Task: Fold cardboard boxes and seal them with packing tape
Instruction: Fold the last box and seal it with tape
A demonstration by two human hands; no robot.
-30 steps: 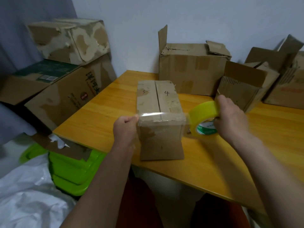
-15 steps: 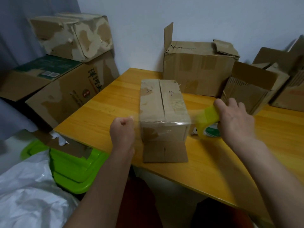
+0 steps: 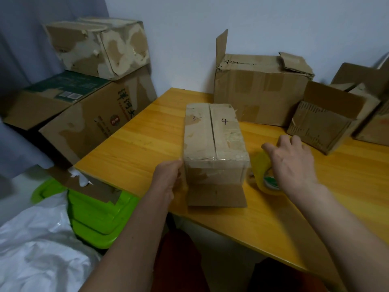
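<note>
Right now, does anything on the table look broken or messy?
Yes. The small box being taped has patchy, peeling skin, and its front flap lies flat on the table, not folded shut. The big box behind has a torn, crumpled top flap.

Both forearms extended forward, hands apart.
Left hand (image 3: 168, 178) presses flat, fingers hidden. Right hand (image 3: 292, 163) palm-down at right, fingers curled in grip.

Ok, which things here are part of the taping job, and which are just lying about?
In use: small numbered box, yellow tape roll, left hand, right hand.

Lying about: open boxes by the wall, stacked boxes, green bin, white plastic bag.
</note>
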